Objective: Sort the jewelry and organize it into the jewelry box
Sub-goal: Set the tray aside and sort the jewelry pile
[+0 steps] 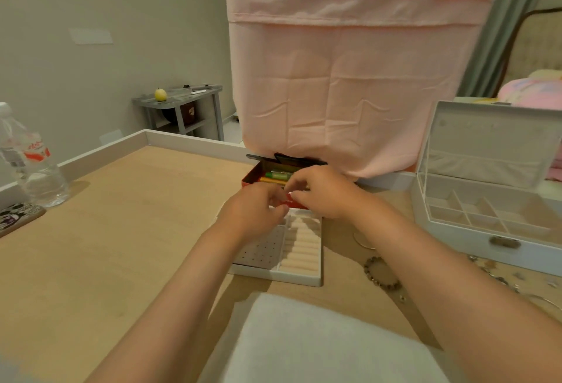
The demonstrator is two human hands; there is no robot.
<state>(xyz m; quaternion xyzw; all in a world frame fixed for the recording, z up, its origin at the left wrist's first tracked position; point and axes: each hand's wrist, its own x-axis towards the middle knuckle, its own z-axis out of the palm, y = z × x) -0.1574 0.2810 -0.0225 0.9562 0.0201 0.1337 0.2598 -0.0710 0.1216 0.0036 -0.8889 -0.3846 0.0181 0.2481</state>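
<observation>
My left hand (254, 212) and my right hand (322, 192) meet above the far end of a white jewelry tray (275, 273). The tray has a perforated earring panel and beige ring rolls. Fingers of both hands are curled and pinch something very small between them; the item itself is too small to make out. The white jewelry box (486, 236) stands open at the right, lid up, its divided compartments showing. A beaded bracelet (381, 274) and several small jewelry pieces (498, 276) lie on the table in front of the box.
A red box (252, 178) holding coloured pens sits just behind my hands. A water bottle (33, 166) and a phone case (18, 216) are at the left edge. A white cloth (319, 343) lies near me. A pink cloth (349, 78) hangs behind the table.
</observation>
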